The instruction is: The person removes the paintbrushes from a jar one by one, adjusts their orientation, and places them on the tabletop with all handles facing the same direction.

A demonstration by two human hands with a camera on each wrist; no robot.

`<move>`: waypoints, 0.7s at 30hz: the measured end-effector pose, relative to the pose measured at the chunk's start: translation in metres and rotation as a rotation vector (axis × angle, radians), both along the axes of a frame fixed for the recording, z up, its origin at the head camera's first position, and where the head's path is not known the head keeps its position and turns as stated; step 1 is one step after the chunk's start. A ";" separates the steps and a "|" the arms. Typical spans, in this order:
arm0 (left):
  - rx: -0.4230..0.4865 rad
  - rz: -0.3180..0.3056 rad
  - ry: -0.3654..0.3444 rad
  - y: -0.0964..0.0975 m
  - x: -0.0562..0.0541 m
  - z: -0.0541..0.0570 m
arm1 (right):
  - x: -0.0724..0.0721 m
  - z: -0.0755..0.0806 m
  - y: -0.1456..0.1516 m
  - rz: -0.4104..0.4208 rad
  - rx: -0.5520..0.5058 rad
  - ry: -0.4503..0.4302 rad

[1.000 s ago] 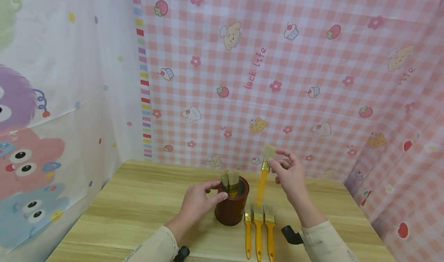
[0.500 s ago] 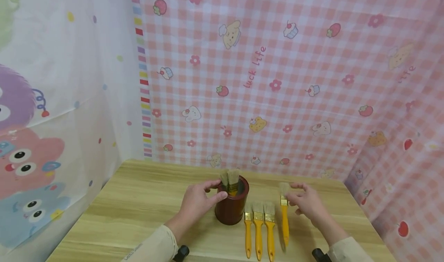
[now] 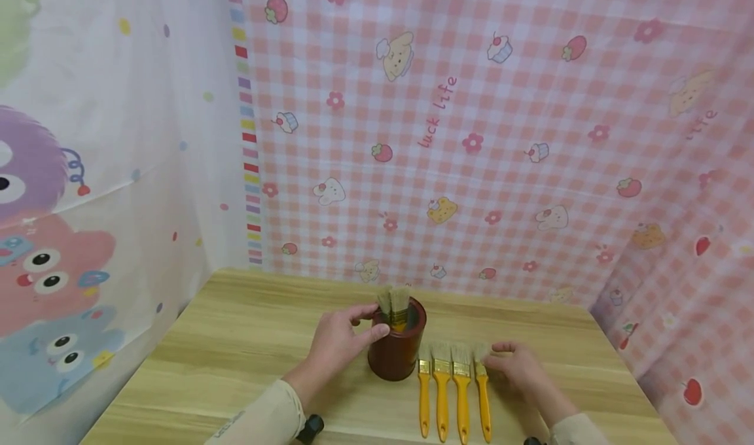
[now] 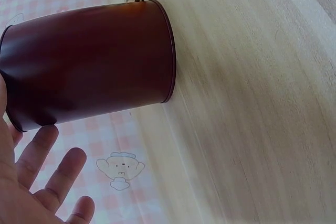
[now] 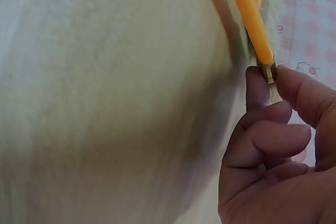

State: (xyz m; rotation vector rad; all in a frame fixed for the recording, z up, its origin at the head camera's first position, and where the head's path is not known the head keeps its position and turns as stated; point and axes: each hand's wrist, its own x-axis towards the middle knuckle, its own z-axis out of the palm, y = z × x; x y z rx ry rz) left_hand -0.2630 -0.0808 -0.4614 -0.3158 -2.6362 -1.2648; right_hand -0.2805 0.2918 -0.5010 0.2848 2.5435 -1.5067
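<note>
A dark red cylindrical can (image 3: 390, 358) stands upright on the wooden table, with a few paintbrushes (image 3: 399, 304) in it, bristles up. My left hand (image 3: 338, 340) holds the can at its rim between thumb and forefinger; in the left wrist view the other fingers (image 4: 65, 171) are spread beside the can wall. To the can's right, my right hand (image 3: 521, 370) pinches a yellow-handled paintbrush (image 3: 484, 406) by its metal collar, thumb and forefinger on either side. This brush is at the right end of a row, beside another paintbrush (image 3: 462, 399) with its bristles pointing away from me.
Two more yellow paintbrushes, a wider one (image 3: 442, 399) and a narrow one (image 3: 424, 399), lie in the same row close to the can. Behind the wooden table (image 3: 259, 340) hangs a pink checked cloth (image 3: 353, 190); a white printed cloth (image 3: 118, 190) hangs at the left.
My right hand has brought the paintbrush down from above the table to the row's right end, turning it to line up with the others. The left hand has stayed on the can.
</note>
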 end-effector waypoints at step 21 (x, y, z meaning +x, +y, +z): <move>0.006 0.009 0.012 0.001 -0.001 -0.003 | -0.003 -0.011 0.003 0.052 0.158 0.001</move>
